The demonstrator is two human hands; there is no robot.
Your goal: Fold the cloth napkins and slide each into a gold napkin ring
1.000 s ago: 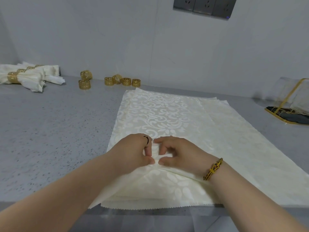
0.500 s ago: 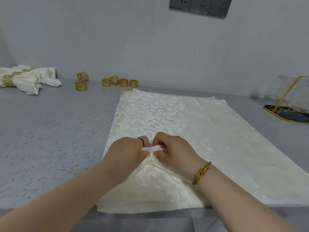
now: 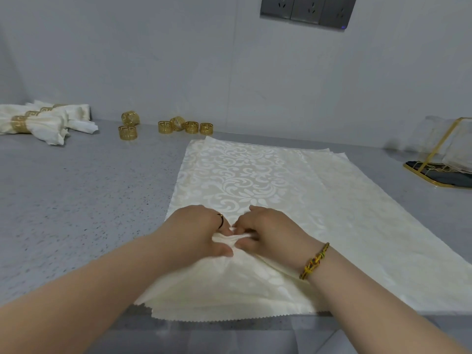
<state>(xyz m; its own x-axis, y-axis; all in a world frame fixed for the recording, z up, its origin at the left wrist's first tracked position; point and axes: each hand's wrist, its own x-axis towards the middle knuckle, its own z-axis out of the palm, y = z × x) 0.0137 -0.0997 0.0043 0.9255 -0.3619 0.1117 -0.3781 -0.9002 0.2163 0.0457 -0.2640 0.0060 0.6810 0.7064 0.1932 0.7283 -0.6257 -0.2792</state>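
- Middle of the worktop [image 3: 76,200], reaching its front edge: cream patterned napkin [image 3: 237,175], topmost of a stack [image 3: 370,213] of like cloths; far part spread flat, near part gathered and lifted.
- Left hand [image 3: 196,231] on the napkin's near middle; fingers [image 3: 222,226] curled, pinching a raised ridge of the cloth against the thumb; thin dark band on one finger.
- Right hand [image 3: 270,233] just beside the left, thumbs nearly touching; fingers curled likewise, grasping the same ridge from the other side; bracelet [image 3: 315,261] of yellow and coloured cord on the wrist.
- Between the two hands: a short bunched pleat of pale cloth; creases fanning from it toward the near zigzag-cut hem; hem overhanging the worktop's edge.
- At the back, near the wall [image 3: 153,60]: six loose gold rings [image 3: 191,127]; two at left, one behind the other; four clustered to their right, touching or nearly so.
- Far left: bundles [image 3: 38,123] of gathered napkins, each already through a gold ring, lying side by side.
- Far right: gold wire stand [image 3: 434,159] on a dark base, holding something pale and sheer; cannot tell what.
- High on the wall: grey sockets [image 3: 306,8].
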